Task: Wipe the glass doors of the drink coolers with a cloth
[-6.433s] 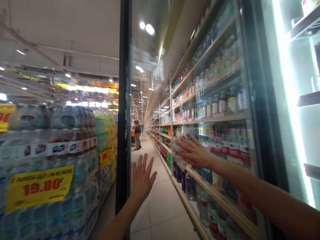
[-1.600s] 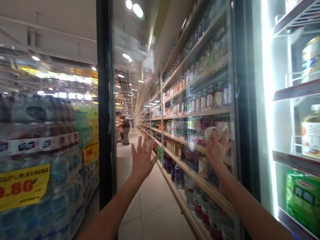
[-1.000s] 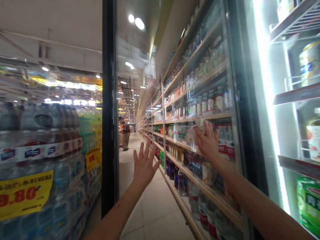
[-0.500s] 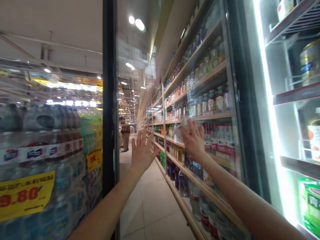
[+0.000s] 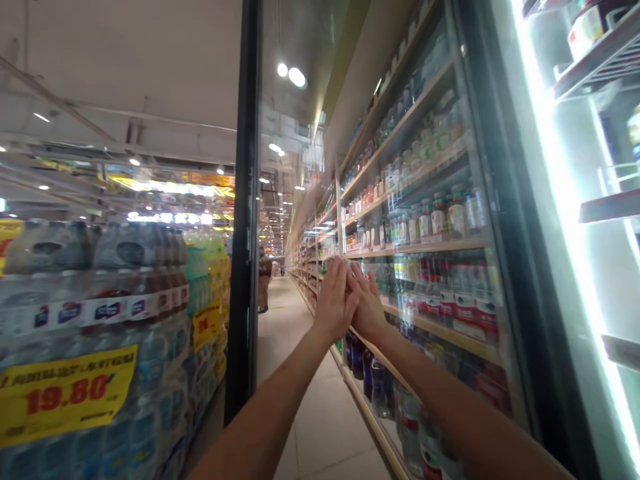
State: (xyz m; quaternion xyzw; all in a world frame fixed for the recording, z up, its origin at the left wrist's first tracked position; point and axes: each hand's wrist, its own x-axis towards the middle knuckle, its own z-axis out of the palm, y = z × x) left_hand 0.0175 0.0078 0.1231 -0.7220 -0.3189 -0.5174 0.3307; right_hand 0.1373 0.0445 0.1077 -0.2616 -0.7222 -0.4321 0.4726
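The glass door [image 5: 295, 153] of a lit drinks cooler stands swung out before me, with both my arms stretched toward it. My left hand [image 5: 333, 303] has its fingers extended and close together, the thumb side touching my right hand. Partly covered by it, my right hand [image 5: 369, 307] lies with bent fingers toward the glass. Only a pale bit of a crumpled cloth shows around the fingertips; the hands hide the rest. Whether the left fingers also touch the cloth, I cannot tell.
Shrink-wrapped bottle packs [image 5: 100, 307] are stacked on the left with a yellow price sign [image 5: 70, 393]. The door's dark frame [image 5: 245, 200] stands upright beside them. Bottle-filled shelves [image 5: 415, 250] show through or in the glass. Cooler racks [image 5: 610, 207] are at right. A person [image 5: 264, 280] stands down the aisle.
My hands were apart, the right one on a pale cloth at the glass. They have come together, and the right hand is now lower. The view has turned slightly left.
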